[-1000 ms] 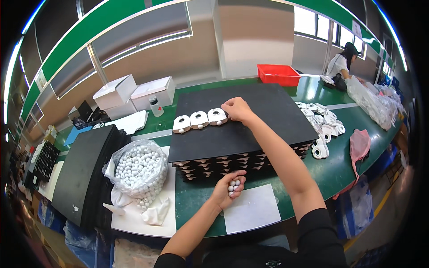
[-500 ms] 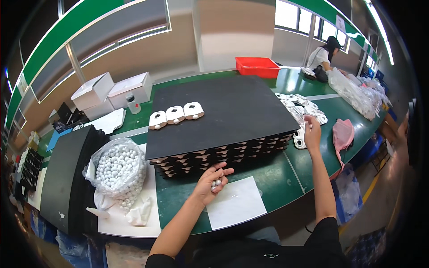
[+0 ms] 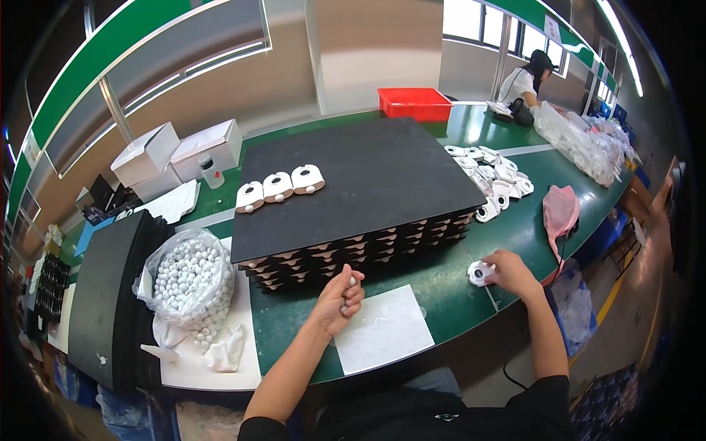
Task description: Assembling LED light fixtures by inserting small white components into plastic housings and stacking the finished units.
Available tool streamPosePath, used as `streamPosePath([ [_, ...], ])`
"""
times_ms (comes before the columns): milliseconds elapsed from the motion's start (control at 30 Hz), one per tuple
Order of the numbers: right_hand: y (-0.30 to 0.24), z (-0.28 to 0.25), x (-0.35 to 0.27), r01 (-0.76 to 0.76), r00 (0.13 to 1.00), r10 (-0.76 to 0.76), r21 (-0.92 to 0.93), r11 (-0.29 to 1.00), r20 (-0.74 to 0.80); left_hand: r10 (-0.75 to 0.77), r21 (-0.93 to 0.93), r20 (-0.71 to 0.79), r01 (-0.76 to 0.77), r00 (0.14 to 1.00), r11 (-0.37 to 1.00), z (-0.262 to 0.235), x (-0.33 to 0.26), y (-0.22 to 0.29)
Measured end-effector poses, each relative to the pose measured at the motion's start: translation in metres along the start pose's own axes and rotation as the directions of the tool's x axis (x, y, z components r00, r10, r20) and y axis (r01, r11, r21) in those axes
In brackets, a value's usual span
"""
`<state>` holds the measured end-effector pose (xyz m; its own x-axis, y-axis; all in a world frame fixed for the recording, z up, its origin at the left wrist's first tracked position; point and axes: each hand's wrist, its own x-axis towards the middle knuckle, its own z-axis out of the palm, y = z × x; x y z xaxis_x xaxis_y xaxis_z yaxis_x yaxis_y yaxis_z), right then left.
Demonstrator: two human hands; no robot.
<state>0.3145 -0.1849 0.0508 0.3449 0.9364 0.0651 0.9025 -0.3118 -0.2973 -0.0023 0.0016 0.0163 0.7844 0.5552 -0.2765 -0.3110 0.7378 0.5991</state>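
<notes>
My left hand (image 3: 338,300) is curled in front of the black stack, its fingers closed on small white balls (image 3: 346,303) that show between them. With my right hand (image 3: 514,274) I pinch the edge of a white plastic piece with a round dark hole (image 3: 479,273), over the green bench top. More such white pieces (image 3: 494,176) lie heaped to the right of the black board (image 3: 353,173). Three like them (image 3: 278,188) stand in a row on that board, each with a white ball at its near edge. A bag of white balls (image 3: 190,275) sits on the left.
Beneath the board are stacked black trays (image 3: 360,253). A white sheet (image 3: 384,329) lies before me, and a small nozzle bottle (image 3: 159,353) beside the bag. White boxes (image 3: 176,151), a red bin (image 3: 415,104) and a pink cloth (image 3: 560,213) stand around. A person (image 3: 526,81) works far right.
My right hand has come from the heap toward me, bringing one white piece. The fingers of my left hand, half open before, have curled in around the balls.
</notes>
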Motion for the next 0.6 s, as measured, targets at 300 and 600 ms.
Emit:
streamPosePath([
  [300,-0.025,-0.013,0.002,0.093,0.982,-0.064,-0.161,0.983,0.177,0.074,0.02,0.129,-0.077,0.989,0.997,0.0,0.0,0.002],
  [600,-0.112,0.056,-0.01,0.122,0.975,-0.22,0.77,0.626,0.024,0.09,0.043,0.159,-0.098,0.983,0.994,0.002,0.001,0.001],
])
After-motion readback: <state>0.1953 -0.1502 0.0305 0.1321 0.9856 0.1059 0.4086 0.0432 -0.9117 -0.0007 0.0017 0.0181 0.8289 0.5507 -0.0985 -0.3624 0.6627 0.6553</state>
